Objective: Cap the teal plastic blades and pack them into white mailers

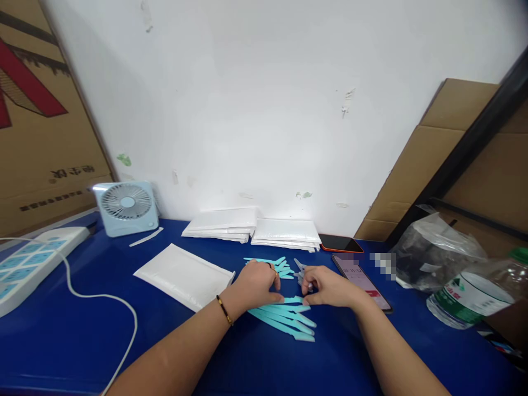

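Several teal eyebrow razors lie fanned out on the blue table in front of me. My left hand is curled over their left ends, its thumb against the uppermost razor. My right hand is curled at that razor's other end, with thumb and forefinger close together at its tip. The exact grip of both hands is partly hidden by the fingers. Beyond the left hand lies a second group of teal razors, and small translucent pieces sit by the right fingers.
A white padded envelope lies left, with two stacks of envelopes by the wall. A fan, power strip and white cable are leftward. Two phones, a plastic bag and a bottle stand right.
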A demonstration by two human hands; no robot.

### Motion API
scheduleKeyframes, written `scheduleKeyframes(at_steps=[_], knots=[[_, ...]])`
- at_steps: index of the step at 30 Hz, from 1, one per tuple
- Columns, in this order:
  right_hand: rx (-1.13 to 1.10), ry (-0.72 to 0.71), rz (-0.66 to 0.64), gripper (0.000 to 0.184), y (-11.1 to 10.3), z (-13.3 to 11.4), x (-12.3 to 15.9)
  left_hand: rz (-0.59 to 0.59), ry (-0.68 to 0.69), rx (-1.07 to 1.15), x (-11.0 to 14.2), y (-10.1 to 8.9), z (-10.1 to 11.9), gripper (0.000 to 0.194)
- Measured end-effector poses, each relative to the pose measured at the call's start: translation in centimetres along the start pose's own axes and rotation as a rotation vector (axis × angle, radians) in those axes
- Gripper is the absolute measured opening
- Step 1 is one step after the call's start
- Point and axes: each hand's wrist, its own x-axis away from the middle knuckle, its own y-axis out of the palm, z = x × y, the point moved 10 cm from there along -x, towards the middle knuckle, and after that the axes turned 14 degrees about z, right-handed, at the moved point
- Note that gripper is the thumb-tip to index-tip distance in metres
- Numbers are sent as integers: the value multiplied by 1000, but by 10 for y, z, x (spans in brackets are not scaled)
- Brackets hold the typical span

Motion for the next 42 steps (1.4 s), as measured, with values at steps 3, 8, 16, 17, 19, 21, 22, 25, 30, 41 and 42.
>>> scheduleKeyframes(at_steps=[3,8,16,17,19,21,22,25,30,41,42], knots=[[25,-32,-40,12,11,-5,0,-83,4,-10,4,14,7,22],[57,5,128,10,-14,6,-7,-4,-103,-98,-6,1,-22,14],[5,4,-5,22,-8,0,2,-38,-49,20,0,-3,-10,27],[4,-24,-60,22,0,-5,4,-78,-26,40,2,2,-2,26],[21,-60,-112,20,12,-10,4,-147,-14,56,6,11,7,21],[28,-63,-128,17,17,-11,4,-191,-25,50,8,15,9,14],[27,-57,-127,16,17,-10,3,-199,-25,42,7,16,8,13],[22,-13,-44,13,4,-1,0,-129,-27,-44,1,8,-4,12],[52,113,239,17,-38,17,-1,29,-113,-139,-5,-15,-28,20],[7,-34,-161,24,13,-11,11,-148,9,22,7,12,10,11],[16,-43,-142,22,13,-11,9,-115,-5,3,5,8,6,11]])
